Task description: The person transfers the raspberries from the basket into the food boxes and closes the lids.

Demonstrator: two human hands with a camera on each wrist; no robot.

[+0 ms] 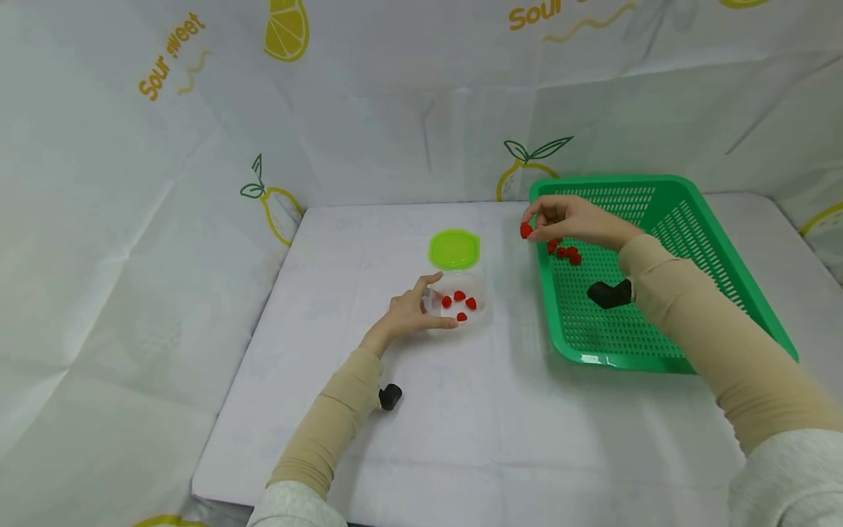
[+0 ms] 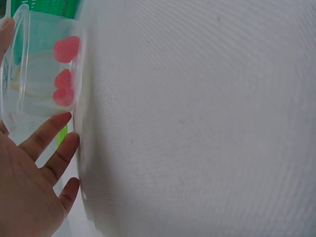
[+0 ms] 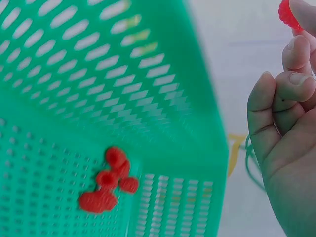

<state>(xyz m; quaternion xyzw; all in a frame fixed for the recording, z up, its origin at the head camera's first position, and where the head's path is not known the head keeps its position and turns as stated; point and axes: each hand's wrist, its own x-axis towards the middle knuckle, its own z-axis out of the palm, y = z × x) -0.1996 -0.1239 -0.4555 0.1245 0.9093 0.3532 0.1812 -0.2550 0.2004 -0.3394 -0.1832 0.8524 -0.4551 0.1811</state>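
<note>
My left hand [image 1: 406, 315] holds a clear plastic container [image 2: 42, 54] on the table, its thumb and index finger spread to opposite sides. The other fingers reach out below it in the left wrist view. Several red raspberries [image 1: 459, 296] lie on the container's bottom. Over the left rim of the green basket [image 1: 718, 245], my right hand [image 1: 578, 222] pinches one raspberry [image 1: 526, 230] between thumb and fingertip. More raspberries [image 3: 116, 170] lie bunched in a corner of the basket, partly beneath the right hand in the head view.
Just behind the container lies a bright green lid [image 1: 454, 249]. The white-covered table [image 1: 448, 410] backs onto a hanging sheet [image 1: 395, 132] printed with lemons and lettering. The basket's raised walls stand around the raspberries at right.
</note>
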